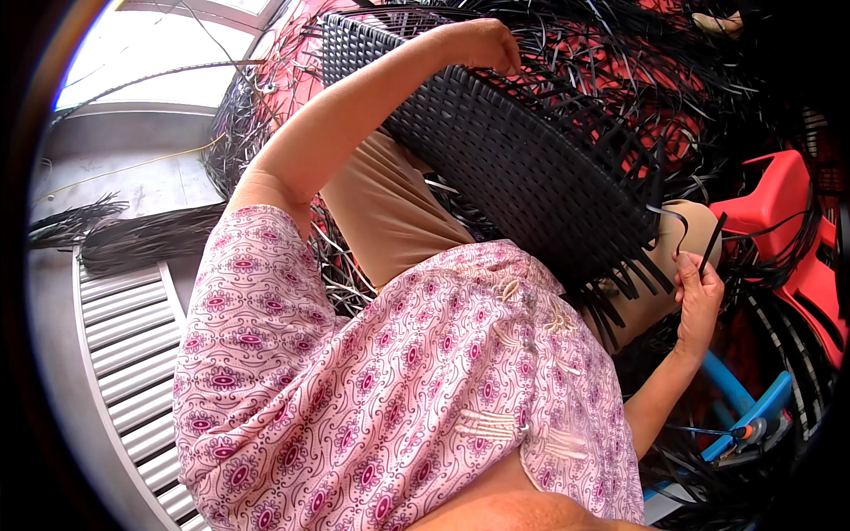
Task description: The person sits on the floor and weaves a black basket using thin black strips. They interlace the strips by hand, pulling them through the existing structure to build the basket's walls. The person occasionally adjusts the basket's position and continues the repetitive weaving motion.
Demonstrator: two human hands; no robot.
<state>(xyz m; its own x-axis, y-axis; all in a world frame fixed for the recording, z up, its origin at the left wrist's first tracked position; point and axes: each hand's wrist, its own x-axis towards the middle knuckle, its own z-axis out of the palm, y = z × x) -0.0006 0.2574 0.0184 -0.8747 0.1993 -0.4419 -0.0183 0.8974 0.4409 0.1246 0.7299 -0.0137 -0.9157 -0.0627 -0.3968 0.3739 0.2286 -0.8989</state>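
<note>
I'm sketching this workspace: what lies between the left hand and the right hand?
In the head view, the black woven wicker panel lies between the left hand and the right hand.

Lap (381,208), tan trousers: carries blk woven panel (522,133), tilted, long side across thighs, loose ends over rt leg. Floor (301,87) beyond: red, mostly covered w/ tangled blk strips (620,71). Red plastic chair (777,196) at rt, among strips; base contact not vis. Grey surface (168,186), L side: yellow cord (146,163) across; strip bundle (150,237) nr upper end of pale slatted frame (133,352).
</note>
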